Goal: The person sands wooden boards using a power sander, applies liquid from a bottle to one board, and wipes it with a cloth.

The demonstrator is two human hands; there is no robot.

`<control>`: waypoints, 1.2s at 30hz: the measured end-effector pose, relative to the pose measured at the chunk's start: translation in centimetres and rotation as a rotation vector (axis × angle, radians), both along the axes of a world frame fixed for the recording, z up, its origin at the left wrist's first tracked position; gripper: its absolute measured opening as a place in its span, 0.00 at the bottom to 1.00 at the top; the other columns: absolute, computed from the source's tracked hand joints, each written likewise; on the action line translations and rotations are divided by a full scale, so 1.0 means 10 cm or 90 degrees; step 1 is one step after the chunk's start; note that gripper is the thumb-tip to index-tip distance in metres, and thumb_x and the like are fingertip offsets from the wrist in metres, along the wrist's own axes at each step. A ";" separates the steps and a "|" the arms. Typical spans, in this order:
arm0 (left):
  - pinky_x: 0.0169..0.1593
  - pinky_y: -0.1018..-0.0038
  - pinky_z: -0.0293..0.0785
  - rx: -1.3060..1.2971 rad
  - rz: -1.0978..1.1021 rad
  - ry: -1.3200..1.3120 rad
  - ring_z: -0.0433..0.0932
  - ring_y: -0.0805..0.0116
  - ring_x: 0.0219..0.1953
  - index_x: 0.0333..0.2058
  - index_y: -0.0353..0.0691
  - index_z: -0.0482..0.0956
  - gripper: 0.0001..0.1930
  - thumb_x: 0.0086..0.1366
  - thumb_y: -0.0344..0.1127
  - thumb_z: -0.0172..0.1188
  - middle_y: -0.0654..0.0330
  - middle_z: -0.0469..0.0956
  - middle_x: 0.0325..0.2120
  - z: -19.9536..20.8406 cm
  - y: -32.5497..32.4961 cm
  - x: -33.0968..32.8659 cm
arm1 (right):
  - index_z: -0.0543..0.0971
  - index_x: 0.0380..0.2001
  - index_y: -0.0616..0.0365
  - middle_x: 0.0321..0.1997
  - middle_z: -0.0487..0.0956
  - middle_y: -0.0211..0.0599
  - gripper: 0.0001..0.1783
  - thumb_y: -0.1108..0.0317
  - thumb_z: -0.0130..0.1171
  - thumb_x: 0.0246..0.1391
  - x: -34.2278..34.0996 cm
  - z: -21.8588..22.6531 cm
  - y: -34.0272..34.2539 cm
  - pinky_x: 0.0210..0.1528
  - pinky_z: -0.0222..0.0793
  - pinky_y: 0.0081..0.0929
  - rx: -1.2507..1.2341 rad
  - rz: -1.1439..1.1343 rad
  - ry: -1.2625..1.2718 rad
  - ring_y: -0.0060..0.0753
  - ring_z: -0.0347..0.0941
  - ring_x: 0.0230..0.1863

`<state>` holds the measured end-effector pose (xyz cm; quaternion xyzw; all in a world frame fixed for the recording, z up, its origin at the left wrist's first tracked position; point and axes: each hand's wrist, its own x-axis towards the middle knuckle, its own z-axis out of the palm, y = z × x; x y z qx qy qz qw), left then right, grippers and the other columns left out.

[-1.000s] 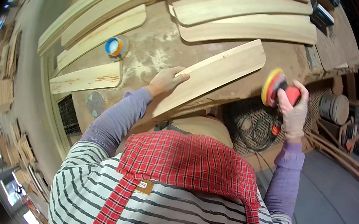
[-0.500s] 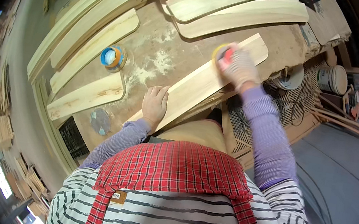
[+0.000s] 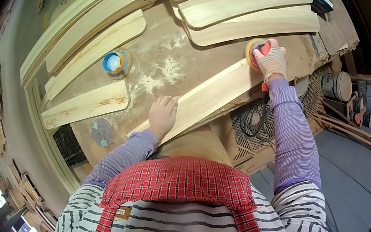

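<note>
A long pale wooden board (image 3: 213,93) lies slantwise along the near edge of the workbench. Toward its far right end, my right hand (image 3: 273,59), in a light glove, is wrapped round the red grip of a sander (image 3: 255,53) with a yellow round pad. The pad sits on that end of the board and hides its tip. A dark cord or hose with an orange-red fitting hangs below that hand. My left hand (image 3: 163,114) rests flat on the board's near left part, fingers stretched forward and close together.
Shaped boards (image 3: 249,12) are stacked at the back, with more boards (image 3: 96,54) at the left. A blue-and-orange tape roll (image 3: 117,63) and a round sanding disc (image 3: 102,132) lie on the dusty workbench (image 3: 158,40). A white bucket (image 3: 336,86) stands to the right.
My right hand has moved the sander to the right and away, toward the board's far end. My left hand stays on the board. The view has shifted slightly.
</note>
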<state>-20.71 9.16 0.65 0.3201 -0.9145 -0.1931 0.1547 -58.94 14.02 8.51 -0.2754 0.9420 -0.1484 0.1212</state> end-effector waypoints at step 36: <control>0.46 0.65 0.72 0.040 -0.051 0.001 0.77 0.61 0.43 0.43 0.45 0.81 0.09 0.67 0.36 0.56 0.61 0.79 0.38 0.02 0.11 -0.39 | 0.70 0.57 0.44 0.54 0.71 0.57 0.35 0.50 0.69 0.46 0.24 0.05 0.41 0.57 0.70 0.45 0.005 0.065 -0.025 0.61 0.74 0.51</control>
